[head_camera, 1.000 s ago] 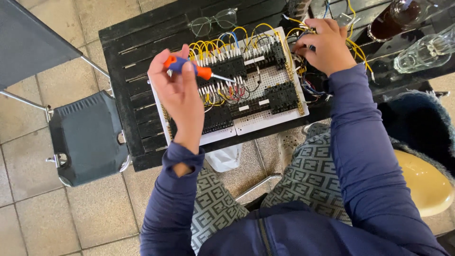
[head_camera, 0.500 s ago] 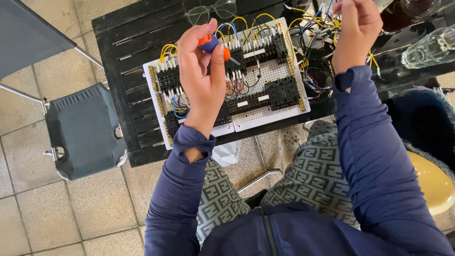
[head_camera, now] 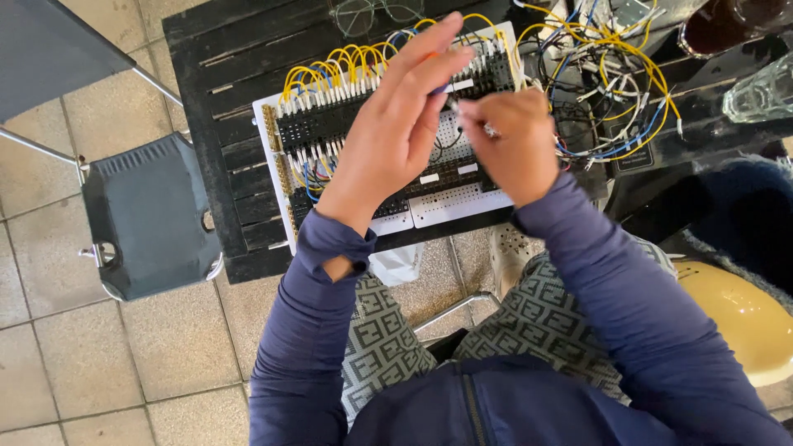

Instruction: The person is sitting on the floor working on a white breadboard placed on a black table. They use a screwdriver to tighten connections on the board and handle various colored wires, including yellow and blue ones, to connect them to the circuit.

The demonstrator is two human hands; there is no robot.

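Above the wired panel [head_camera: 388, 124], left hand [head_camera: 396, 132] fingers spread apart, right hand [head_camera: 512, 144] fingers pinching a wire end [head_camera: 487, 128] beside loose wires [head_camera: 611, 74].

Black slatted table [head_camera: 223, 99] bears wired board [head_camera: 347, 132], spectacles [head_camera: 376, 12], perhaps glasses [head_camera: 760, 91].

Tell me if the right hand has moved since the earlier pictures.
Yes. The right hand came in from the loose wires to over the wiring board, beside the left hand.
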